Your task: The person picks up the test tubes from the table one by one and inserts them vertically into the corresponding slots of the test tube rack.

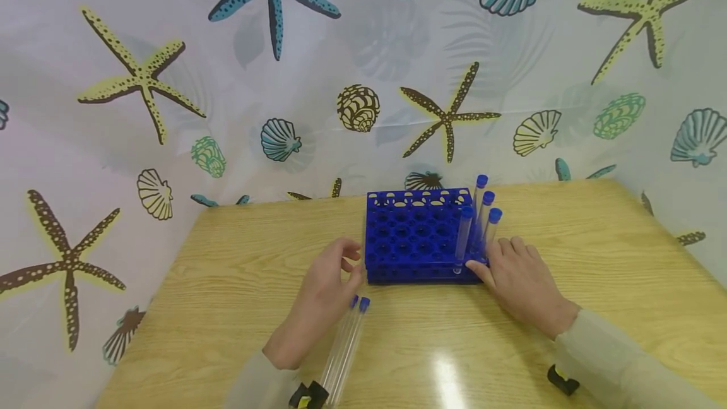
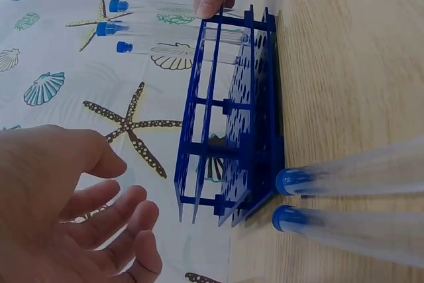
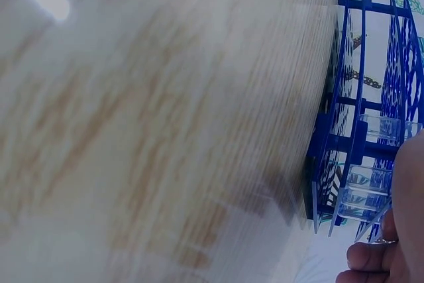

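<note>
A blue test tube rack [image 1: 420,264] stands on the table, its holes mostly unfilled. Several clear test tubes with blue caps [image 1: 464,238] stand upright at its right end. My right hand [image 1: 525,283] holds that end, thumb at the front corner and fingers along the side; the right wrist view shows curled fingertips [image 3: 368,256] beside the rack. Near the left end, my left hand [image 1: 326,279] hovers with loosely bent fingers and nothing in them. Below it, two blue-capped test tubes [image 1: 350,353] lie side by side on the table, partly hidden by the left forearm in the head view.
The wooden table [image 1: 602,257] ends at the back against a cloth [image 1: 318,87] printed with starfish and shells. Glare shows on the tabletop in front of the rack.
</note>
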A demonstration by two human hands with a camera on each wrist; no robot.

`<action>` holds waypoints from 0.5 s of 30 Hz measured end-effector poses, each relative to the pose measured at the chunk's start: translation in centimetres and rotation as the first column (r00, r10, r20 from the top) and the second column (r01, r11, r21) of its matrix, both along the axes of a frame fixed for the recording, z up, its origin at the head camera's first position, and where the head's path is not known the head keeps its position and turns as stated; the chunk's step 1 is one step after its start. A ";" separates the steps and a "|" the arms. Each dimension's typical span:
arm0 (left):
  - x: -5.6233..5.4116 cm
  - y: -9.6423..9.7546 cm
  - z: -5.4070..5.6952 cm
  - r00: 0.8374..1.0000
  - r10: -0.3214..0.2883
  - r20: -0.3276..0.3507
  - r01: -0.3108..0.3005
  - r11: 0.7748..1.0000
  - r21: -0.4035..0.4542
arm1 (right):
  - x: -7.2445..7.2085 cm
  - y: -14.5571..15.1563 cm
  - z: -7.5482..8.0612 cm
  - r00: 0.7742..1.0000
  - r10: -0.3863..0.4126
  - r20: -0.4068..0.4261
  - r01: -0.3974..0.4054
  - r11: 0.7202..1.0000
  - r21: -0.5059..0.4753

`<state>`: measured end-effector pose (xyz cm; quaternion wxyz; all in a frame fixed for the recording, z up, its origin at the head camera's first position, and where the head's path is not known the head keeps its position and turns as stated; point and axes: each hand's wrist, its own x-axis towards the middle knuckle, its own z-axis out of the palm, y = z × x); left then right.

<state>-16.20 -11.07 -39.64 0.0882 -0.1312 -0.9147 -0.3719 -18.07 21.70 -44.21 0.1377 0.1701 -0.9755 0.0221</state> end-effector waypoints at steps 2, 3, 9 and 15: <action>0.1 -0.4 -0.2 0.999 0.009 0.049 -0.009 1.000 -0.007 | 0.0 0.0 0.0 1.000 0.001 -0.003 -0.001 1.000 -0.004; 0.2 -0.6 -0.4 0.997 0.013 0.073 -0.012 1.000 -0.018 | 0.0 0.0 -0.1 1.000 0.001 -0.004 -0.001 1.000 -0.006; 0.5 -1.3 -1.3 0.984 0.021 0.177 -0.013 0.999 -0.047 | 0.0 0.0 -0.1 1.000 -0.002 -0.004 0.002 1.000 -0.001; 0.8 -1.8 -1.7 0.951 0.005 0.309 0.006 0.999 -0.036 | 0.1 -0.1 0.1 1.000 -0.007 0.005 0.007 1.000 0.001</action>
